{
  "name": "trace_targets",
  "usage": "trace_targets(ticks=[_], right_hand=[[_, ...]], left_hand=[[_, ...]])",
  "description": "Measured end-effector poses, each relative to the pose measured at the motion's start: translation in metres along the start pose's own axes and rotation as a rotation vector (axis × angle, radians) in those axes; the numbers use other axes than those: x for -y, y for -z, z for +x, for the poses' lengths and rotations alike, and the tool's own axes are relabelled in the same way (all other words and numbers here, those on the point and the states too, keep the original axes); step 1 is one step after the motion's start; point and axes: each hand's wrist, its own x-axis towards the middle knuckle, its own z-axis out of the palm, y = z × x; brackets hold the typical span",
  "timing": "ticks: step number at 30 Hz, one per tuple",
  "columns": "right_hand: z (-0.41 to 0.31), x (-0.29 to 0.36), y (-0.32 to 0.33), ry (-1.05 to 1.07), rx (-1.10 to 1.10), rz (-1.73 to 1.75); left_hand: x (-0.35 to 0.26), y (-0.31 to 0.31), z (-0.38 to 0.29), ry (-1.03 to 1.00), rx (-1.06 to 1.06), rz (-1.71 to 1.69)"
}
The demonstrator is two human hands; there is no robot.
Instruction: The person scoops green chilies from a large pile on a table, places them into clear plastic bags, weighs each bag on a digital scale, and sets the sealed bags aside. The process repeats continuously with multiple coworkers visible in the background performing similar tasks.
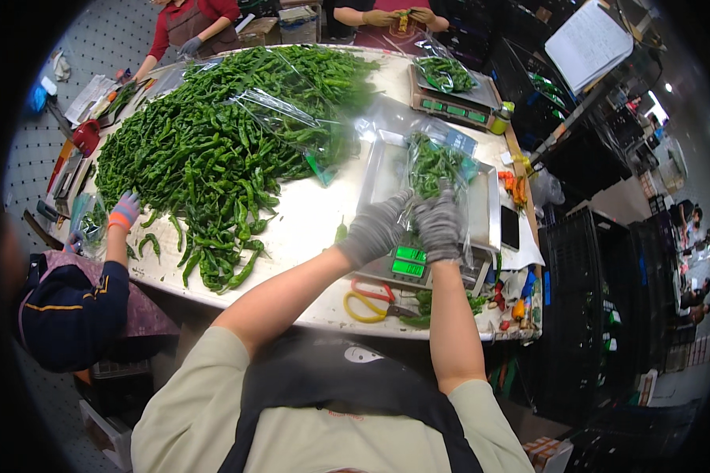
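Observation:
A clear plastic bag of green peppers [435,159] lies over the steel tray of a digital scale [482,204] with lit green displays. My left hand [378,230], in a grey knit glove, grips the left side of the bag's near end. Right beside it, my right hand [439,227], gloved the same way, holds that end too. Both sets of fingertips are partly hidden by plastic and glove. A large heap of long green peppers [201,148] covers the table [307,219] to the left. Across the heap's right part lie clear plastic bags [284,109].
Scissors with yellow and red handles [367,307] lie before the scale. A phone [509,227] and red and orange peppers [515,189] are at right. Behind stands a second scale [455,112] bearing a bagged portion [447,74]. Co-workers stand left and across; one gloved hand [124,210] touches the heap.

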Motion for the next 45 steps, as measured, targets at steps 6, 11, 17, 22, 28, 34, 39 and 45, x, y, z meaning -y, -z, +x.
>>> trace_targets(ticks=[6, 11, 17, 22, 28, 34, 39, 45], right_hand=[[0.023, -0.012, 0.025, 0.204, 0.022, 0.012], [0.024, -0.034, 0.008, 0.282, 0.016, -0.276], [0.031, -0.027, 0.026, 0.151, -0.012, 0.226], [-0.045, 0.007, 0.048, 0.729, -0.018, -0.567], [-0.103, -0.039, 0.091, 0.083, -0.27, 0.244], [-0.09, -0.048, 0.05, -0.023, -0.261, -0.186], [-0.014, -0.032, 0.083, -0.024, -0.227, 0.234], [0.065, 0.057, 0.214, 0.147, 0.014, 0.713]], left_hand=[[-0.01, 0.01, 0.013, 0.015, -0.027, -0.079], [-0.007, 0.014, 0.023, 0.208, 0.26, 0.241], [-0.012, 0.029, 0.022, 0.104, 0.154, 0.163], [-0.011, 0.038, 0.016, 0.324, 0.408, 0.285], [0.007, 0.032, -0.025, 0.359, 0.319, 0.049], [0.011, 0.01, -0.019, 0.446, 0.278, -0.081], [0.002, 0.054, 0.036, 0.114, 0.359, 0.104], [-0.04, 0.156, 0.143, -0.19, 0.19, -0.013]])
